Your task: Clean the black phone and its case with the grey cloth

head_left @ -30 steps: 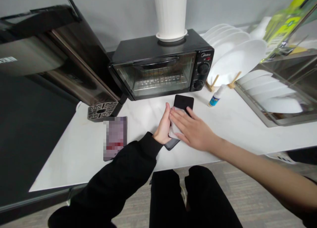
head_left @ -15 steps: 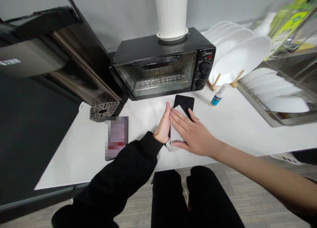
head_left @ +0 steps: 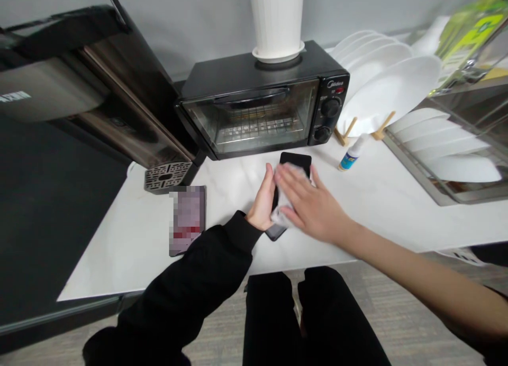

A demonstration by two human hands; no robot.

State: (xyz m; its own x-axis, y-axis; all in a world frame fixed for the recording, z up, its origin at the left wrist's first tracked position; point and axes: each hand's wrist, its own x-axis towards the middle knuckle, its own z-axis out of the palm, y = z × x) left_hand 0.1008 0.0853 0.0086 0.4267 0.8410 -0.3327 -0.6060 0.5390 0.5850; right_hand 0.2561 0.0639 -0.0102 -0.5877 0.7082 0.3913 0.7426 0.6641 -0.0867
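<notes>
A black smartphone lies over the white counter in front of the toaster oven, its lower end showing under my wrists. My left hand grips it along the left edge, thumb pointing up; the other fingers are mostly hidden behind the phone. Pressed against the screen by my right hand is a light grey cloth, partly covered by the fingers and blurred by motion. To the right stands a small spray bottle with a blue label. Left of my hands lies another phone-like device, its screen pixelated.
Behind the phone sits a black toaster oven bearing a white pot. A tall dark dispenser with a drip tray is at left. White plates in a wooden rack and a metal dish rack stand right.
My right hand and the cloth have shifted slightly up along the phone, uncovering its lower end. My left hand stays at the edge. The view has moved a little.
</notes>
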